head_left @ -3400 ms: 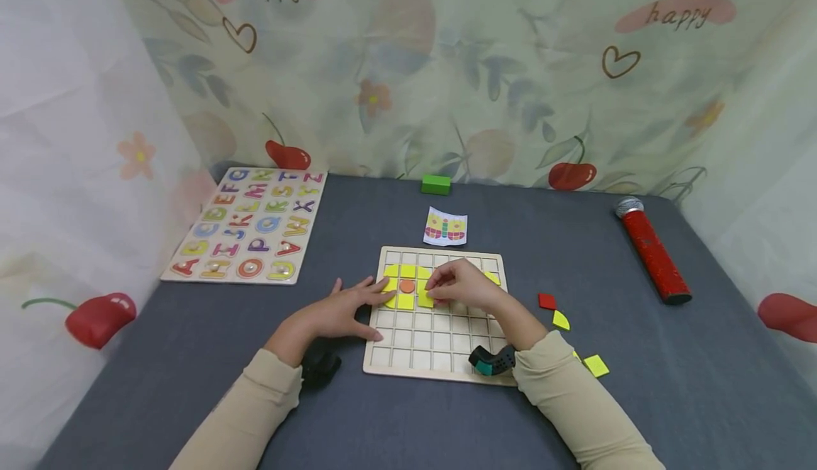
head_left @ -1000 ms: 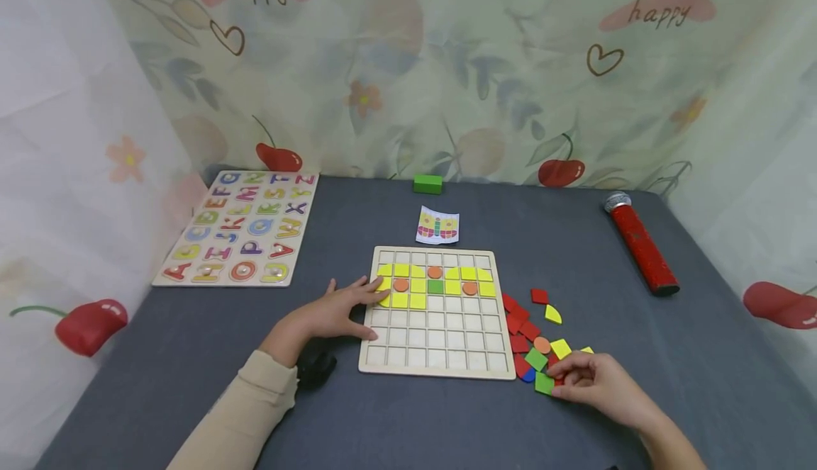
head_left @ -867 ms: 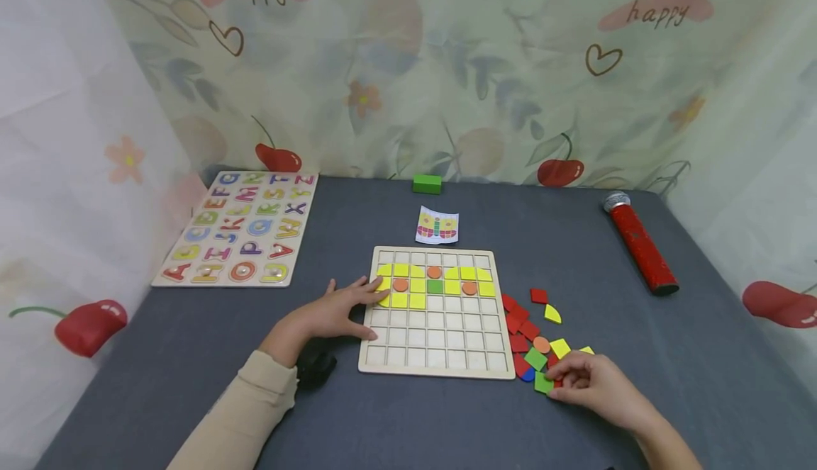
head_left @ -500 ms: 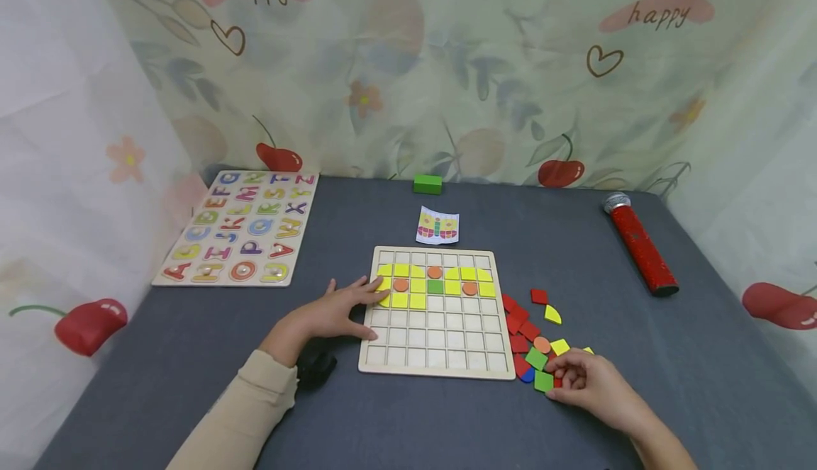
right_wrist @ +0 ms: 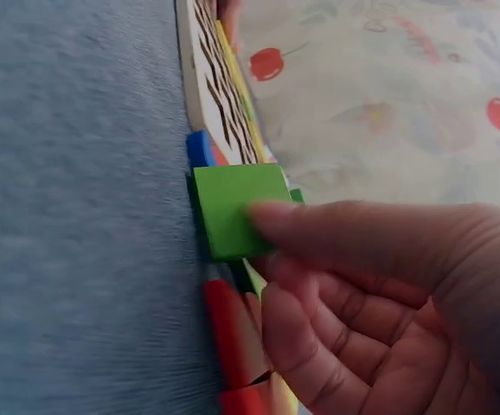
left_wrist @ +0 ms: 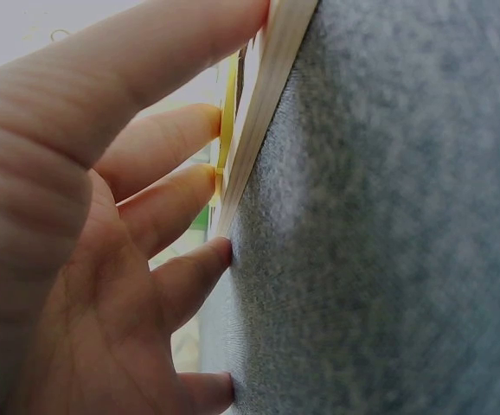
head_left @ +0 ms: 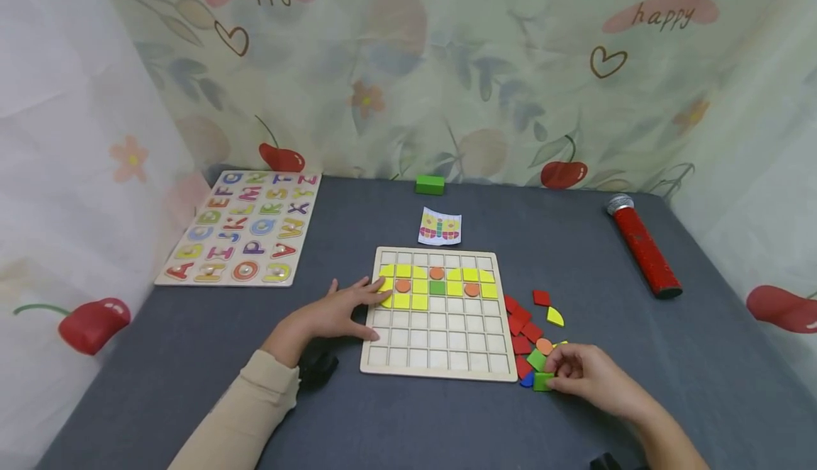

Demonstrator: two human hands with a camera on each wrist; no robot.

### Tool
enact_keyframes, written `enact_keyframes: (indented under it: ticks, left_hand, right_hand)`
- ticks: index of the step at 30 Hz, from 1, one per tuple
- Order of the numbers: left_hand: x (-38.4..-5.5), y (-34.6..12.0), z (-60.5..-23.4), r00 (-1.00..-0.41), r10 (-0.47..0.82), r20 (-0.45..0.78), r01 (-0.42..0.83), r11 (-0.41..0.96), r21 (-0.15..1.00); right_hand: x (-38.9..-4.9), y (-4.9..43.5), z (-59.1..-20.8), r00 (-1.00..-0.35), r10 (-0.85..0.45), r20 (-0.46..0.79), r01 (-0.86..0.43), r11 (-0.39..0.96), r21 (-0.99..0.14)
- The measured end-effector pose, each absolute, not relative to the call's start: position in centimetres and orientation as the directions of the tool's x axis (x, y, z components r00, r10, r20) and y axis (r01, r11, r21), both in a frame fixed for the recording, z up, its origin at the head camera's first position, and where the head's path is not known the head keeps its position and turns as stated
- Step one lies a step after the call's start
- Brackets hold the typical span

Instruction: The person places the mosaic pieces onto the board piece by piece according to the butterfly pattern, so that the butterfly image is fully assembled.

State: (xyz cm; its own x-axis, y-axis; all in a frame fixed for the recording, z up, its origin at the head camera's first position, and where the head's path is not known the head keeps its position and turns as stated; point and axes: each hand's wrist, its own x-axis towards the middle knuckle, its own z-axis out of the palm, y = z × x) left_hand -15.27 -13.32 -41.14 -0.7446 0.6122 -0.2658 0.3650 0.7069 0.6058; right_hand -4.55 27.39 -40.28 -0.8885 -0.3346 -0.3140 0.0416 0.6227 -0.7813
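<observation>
Your right hand [head_left: 588, 378] just pinched up a green tile [right_wrist: 231, 192], likely placement-ready; your spread left hand [head_left: 333, 314] touches the grid board's left edge [head_left: 364, 356].

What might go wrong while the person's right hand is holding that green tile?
Perhaps three things. The right hand has its grip near one edge of the green tile, so the tile might slip. Red tiles and other loose pieces lie crowded close by, so they could get nudged. The left hand touches yellow tiles on the board; a small twitch might shift them.
</observation>
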Motion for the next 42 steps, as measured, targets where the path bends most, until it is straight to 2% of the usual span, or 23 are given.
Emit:
enact_keyframes:
  ticks: [3, 17, 21, 31, 42]
  left_hand:
    - [-15.2, -13.3, -41.2, -0.746, 0.608, -0.272, 0.365, 0.714, 0.597]
    - [-15.3, -13.2, -41.3, -0.751, 0.601, -0.273, 0.361, 0.720, 0.593]
    - [-15.3, -13.3, -41.2, -0.750, 0.603, -0.271, 0.362, 0.718, 0.595]
    - [-15.4, -13.1, -40.9, -0.747, 0.613, -0.258, 0.370, 0.705, 0.605]
    - [-15.1, -13.5, -41.1, -0.748, 0.613, -0.255, 0.370, 0.703, 0.607]
  right_hand:
    - [-5.3, 27.1, -39.9, -0.893, -0.319, -0.319, 0.060, 0.616, -0.785]
    - [-10.1, 24.4, -38.6, -0.884, -0.423, -0.201, -0.079, 0.557, -0.826]
    - [-11.4, 23.2, -38.7, -0.877, -0.438, -0.197, -0.083, 0.542, -0.836]
    - [-13.4, 20.6, -38.5, -0.889, -0.411, -0.203, -0.032, 0.497, -0.867]
    - [-15.2, 18.3, -40.0, -0.876, -0.426, -0.227, 0.016, 0.446, -0.895]
